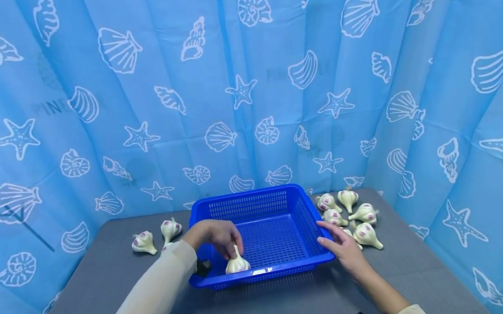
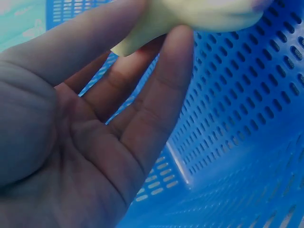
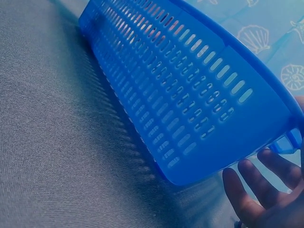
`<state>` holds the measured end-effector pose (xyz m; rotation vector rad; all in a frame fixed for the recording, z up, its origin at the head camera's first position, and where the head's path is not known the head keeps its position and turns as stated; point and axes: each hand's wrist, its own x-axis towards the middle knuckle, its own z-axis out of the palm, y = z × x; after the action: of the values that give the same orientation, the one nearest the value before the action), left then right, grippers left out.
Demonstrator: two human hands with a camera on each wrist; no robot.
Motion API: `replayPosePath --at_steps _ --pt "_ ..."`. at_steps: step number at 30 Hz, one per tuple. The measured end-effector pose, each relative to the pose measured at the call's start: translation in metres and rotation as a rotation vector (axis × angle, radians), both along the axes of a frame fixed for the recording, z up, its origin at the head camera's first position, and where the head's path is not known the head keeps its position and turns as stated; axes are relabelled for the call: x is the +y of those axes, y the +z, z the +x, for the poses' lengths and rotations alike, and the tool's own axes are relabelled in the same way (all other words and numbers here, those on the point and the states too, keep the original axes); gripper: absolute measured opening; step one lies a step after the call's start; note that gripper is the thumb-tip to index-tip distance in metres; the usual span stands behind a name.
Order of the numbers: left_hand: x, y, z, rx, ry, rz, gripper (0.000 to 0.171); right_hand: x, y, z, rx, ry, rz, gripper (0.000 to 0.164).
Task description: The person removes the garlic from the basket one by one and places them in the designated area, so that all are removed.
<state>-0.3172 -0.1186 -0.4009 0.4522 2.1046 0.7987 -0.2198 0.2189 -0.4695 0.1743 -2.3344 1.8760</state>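
Note:
A garlic bulb (image 1: 237,264) with its neck up is low inside the blue basket (image 1: 268,271), near the front left corner. My left hand (image 1: 222,234) reaches over the basket's left side and pinches that bulb by the neck. In the left wrist view, thumb and fingertips close on the pale neck of the bulb (image 2: 213,16), above the slotted basket. My right hand (image 1: 346,249) holds the basket's right rim near the front corner. In the right wrist view, several fingers (image 3: 259,183) lie outside under the rim, and another part of the hand shows above it.
Several garlic bulbs (image 1: 366,234) lie to the right of the basket, close behind my right hand. More bulbs (image 1: 143,242) lie on the left, one partly hidden by my left sleeve. The grey table (image 1: 269,310) ends at a blue shell-patterned curtain (image 1: 233,54).

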Motion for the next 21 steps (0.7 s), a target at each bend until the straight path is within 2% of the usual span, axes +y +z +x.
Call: replayPosePath --at_steps 10,21 --pt "-0.01 0.007 -0.003 0.173 0.009 0.112 0.007 -0.002 0.001 0.0 0.003 -0.019 0.002 0.045" --pt "-0.025 0.021 -0.004 0.36 0.097 0.198 0.004 -0.004 0.001 0.004 0.07 -0.047 0.047 0.043"
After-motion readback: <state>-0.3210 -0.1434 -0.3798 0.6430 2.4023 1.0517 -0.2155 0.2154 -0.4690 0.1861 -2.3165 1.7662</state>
